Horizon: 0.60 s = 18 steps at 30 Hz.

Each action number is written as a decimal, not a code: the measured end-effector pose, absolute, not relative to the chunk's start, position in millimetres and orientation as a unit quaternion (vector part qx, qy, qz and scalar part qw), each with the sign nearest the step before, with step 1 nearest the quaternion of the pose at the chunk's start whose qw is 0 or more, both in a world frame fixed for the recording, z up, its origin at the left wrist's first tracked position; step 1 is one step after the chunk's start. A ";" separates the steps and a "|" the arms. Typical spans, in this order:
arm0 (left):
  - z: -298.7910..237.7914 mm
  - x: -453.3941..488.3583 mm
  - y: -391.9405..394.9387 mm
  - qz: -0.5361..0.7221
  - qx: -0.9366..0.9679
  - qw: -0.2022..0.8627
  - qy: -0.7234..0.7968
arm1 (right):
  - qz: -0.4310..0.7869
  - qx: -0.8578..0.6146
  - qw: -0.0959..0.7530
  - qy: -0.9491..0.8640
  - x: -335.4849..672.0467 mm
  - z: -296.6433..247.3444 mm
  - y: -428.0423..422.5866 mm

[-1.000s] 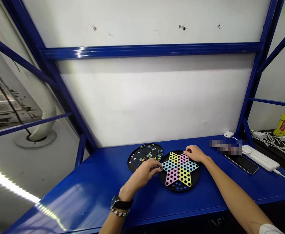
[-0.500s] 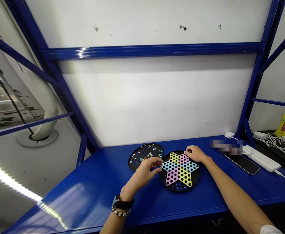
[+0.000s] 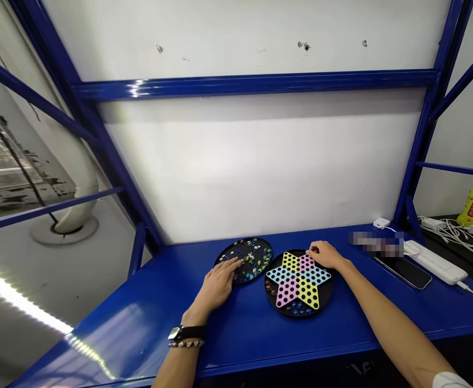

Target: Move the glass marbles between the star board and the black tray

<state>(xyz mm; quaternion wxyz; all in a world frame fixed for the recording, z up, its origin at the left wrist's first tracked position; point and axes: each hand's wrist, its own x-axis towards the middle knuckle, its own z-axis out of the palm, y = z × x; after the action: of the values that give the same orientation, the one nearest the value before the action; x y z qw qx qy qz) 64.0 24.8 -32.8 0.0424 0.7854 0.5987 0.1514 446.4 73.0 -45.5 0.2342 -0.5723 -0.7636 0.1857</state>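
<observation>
Marbles [image 3: 297, 309] lie in both round black trays [image 3: 322, 291].

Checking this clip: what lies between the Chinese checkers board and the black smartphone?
The head view shows the person's right forearm and blue tabletop between the Chinese checkers board and the black smartphone.

Light was bright; glare streaked the worktop [image 3: 151, 318] left of the left fingers [image 3: 231, 264], pixelation blurring a patch [image 3: 377, 244] right of the right fingers [image 3: 316, 246].
</observation>
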 end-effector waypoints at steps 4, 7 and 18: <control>-29.7 83.4 26.0 0.120 0.780 0.018 0.613 | 0.184 -0.569 0.233 -0.767 446.1 -43.4 71.9; -24.6 90.0 26.4 0.119 0.782 0.016 0.612 | 0.187 -0.570 0.231 -0.766 446.2 -41.0 70.4; -15.4 82.7 24.0 0.168 0.779 0.060 0.600 | 0.192 -0.572 0.232 -0.763 445.3 -40.5 70.1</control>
<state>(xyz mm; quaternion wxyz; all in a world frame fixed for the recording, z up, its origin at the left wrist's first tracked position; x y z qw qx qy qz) 82.7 24.0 -15.4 0.0600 0.7794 0.6005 0.1684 445.3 70.1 -40.5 0.2315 -0.5720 -0.7632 0.1916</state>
